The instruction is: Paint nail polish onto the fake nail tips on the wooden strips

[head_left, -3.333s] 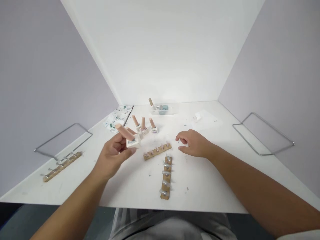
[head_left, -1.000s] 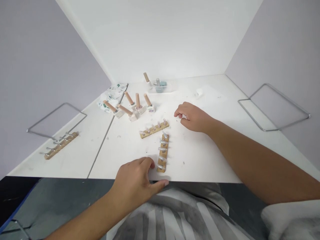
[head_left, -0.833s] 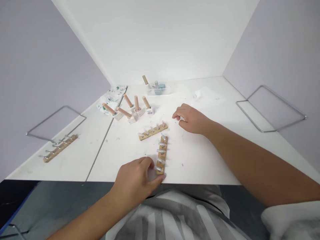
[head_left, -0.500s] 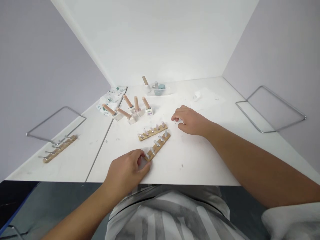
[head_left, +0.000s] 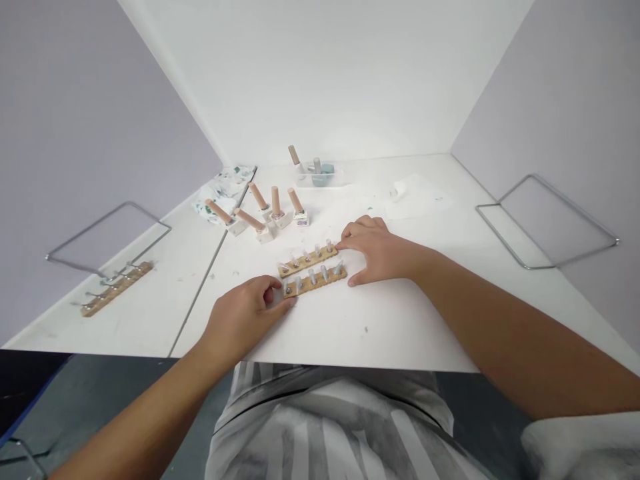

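At the far left we note a wire frame (head_left: 107, 237) lying flat on the white table (head_left: 400, 320), with a wooden strip of metal pegs (head_left: 116, 288) just in front of it. Further right, near the table seam, we record crumpled printed wrappers (head_left: 223, 191) and a cluster of four small white-based bottles with wooden caps (head_left: 265, 212), some tilted. Behind them, at the far edge, stands a clear tray (head_left: 320, 175) holding more small bottles. At the near centre, our left hand (head_left: 243, 319) pinches the left end of the near peg strip (head_left: 314, 280) between thumb and fingertips, the strip lying flat on the table. Just beyond it, almost parallel and close beside, lies the far peg strip (head_left: 307, 259). Our right hand (head_left: 381, 248) rests palm down with fingers spread, grasping nothing; its fingertips touch the right end of the far strip and its thumb sits by the right end of the near strip. Further right we see a white scrap of paper (head_left: 417, 193), and at the far right a second wire frame (head_left: 547, 223).
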The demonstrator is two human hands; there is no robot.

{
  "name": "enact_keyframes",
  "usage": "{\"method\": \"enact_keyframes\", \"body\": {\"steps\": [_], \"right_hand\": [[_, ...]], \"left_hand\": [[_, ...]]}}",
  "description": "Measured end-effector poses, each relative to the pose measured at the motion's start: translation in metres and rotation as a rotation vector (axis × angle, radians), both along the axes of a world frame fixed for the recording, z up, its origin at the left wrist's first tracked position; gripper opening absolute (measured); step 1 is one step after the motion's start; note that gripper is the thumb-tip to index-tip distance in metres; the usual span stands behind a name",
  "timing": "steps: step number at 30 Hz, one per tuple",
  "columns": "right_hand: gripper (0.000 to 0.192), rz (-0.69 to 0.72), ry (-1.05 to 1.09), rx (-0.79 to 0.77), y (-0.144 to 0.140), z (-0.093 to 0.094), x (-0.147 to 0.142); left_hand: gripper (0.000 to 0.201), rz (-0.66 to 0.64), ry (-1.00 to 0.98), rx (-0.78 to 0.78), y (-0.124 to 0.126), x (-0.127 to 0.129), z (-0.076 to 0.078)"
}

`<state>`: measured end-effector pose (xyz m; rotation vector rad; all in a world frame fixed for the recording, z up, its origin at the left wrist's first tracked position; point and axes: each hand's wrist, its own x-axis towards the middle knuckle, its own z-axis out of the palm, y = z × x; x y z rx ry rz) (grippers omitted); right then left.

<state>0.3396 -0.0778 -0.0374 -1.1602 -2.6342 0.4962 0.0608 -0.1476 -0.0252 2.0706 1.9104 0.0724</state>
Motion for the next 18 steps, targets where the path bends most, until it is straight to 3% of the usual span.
{"method": "enact_keyframes", "body": {"steps": [9, 18], "right_hand": [[0.061, -0.131, 0.039, 0.006, -0.001, -0.005, -0.011], [0.059, -0.16, 0.034, 0.011, 0.004, -0.01, -0.012]], "left_hand": [[0.033, 0.029, -0.022, 0.003, 0.003, 0.002, 0.0], [0.038, 0.08, -0.019, 0.061, 0.008, -0.003, -0.005]]}}
